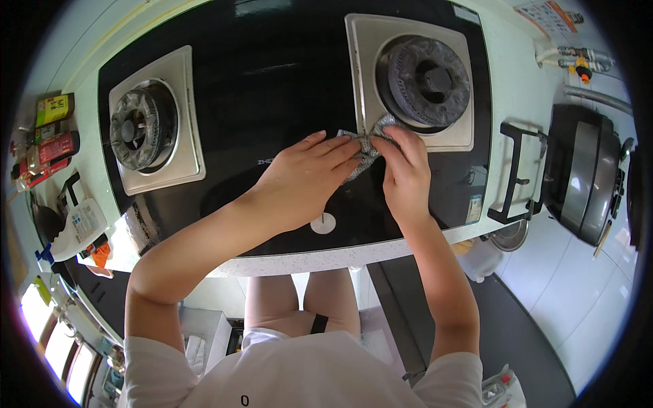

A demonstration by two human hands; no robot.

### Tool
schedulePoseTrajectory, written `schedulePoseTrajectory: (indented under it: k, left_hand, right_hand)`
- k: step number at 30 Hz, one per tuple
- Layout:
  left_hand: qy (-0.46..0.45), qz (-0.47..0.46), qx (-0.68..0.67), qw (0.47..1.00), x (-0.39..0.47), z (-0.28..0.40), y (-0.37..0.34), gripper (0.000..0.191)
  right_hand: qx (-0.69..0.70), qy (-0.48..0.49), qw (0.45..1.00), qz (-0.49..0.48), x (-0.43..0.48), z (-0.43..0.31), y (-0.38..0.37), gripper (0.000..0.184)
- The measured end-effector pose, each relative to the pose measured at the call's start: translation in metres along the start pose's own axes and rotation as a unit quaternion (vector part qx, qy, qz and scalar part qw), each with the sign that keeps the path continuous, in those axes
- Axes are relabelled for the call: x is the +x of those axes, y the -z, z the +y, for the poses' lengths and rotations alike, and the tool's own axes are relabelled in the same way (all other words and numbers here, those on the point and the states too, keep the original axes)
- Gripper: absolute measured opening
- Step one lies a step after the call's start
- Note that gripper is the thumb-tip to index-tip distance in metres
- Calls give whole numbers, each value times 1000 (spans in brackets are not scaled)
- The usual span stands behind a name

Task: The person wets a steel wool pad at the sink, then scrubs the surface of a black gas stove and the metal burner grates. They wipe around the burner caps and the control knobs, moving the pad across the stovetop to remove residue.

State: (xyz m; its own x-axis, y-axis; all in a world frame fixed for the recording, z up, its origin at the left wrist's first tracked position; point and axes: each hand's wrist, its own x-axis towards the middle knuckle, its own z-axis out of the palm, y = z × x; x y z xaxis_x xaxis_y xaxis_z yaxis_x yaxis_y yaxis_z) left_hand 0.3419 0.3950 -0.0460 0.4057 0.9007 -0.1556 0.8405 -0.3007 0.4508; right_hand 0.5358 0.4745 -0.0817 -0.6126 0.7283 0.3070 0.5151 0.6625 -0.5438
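A black glass gas hob point(285, 102) lies before me, with a burner on a square steel drip plate at each side. My right hand point(405, 166) pinches a crumpled grey cloth point(368, 153) at the near left corner of the right drip plate point(362, 66). Fingers of my left hand point(311, 176) lie on the cloth's left part, pressed towards the hob. The right burner point(433, 81) stands just beyond my right hand. Farther off at the left is the other burner point(135, 130). A round pale knob point(323, 223) sits near the front edge, below my left hand.
Seasoning containers point(55, 109) and a white spray bottle point(81, 229) stand at the left. To the right are a black metal rack point(512, 173) and a dark appliance or pan point(581, 173), partly unclear. The speckled counter edge point(306, 262) runs along the front.
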Motion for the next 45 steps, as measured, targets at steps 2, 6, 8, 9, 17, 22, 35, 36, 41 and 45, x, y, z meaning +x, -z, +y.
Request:
schedulePoseTrajectory:
  k: [2, 6, 8, 9, 17, 22, 35, 36, 41, 45]
  left_hand:
    - [-9, 8, 6, 1000, 7, 3, -3, 50]
    - [-39, 30, -16, 999, 42, 17, -10, 47]
    - [-57, 53, -32, 996, 63, 29, -23, 45]
    - [-62, 54, -15, 996, 71, 34, -25, 44]
    - [10, 25, 21, 999, 39, 41, -6, 46]
    - [16, 8, 24, 1000, 41, 49, -6, 49]
    - [68, -5, 87, 994, 65, 118, -51, 53]
    - [96, -25, 78, 992, 47, 127, -48, 54]
    - [146, -33, 46, 988, 14, 132, -48, 57]
    - [119, 42, 118, 985, 48, 109, -53, 56]
  right_hand:
    - [7, -12, 1000, 3, -7, 8, 5, 42]
    - [-21, -62, 998, 24, -27, 33, 27, 39]
    - [-50, -80, 994, 49, -33, 48, 38, 35]
    - [-49, -104, 992, 49, -35, 54, 44, 34]
    - [-46, -88, 995, 5, -34, 12, 23, 29]
    - [-23, -63, 998, -3, -37, 23, 27, 29]
    - [-47, -113, 992, -6, -63, 47, 59, 39]
    - [-21, -100, 995, -21, -69, 35, 54, 42]
    - [33, -42, 994, -90, -72, 16, 44, 46]
    - [-25, -60, 998, -17, -54, 38, 41, 39]
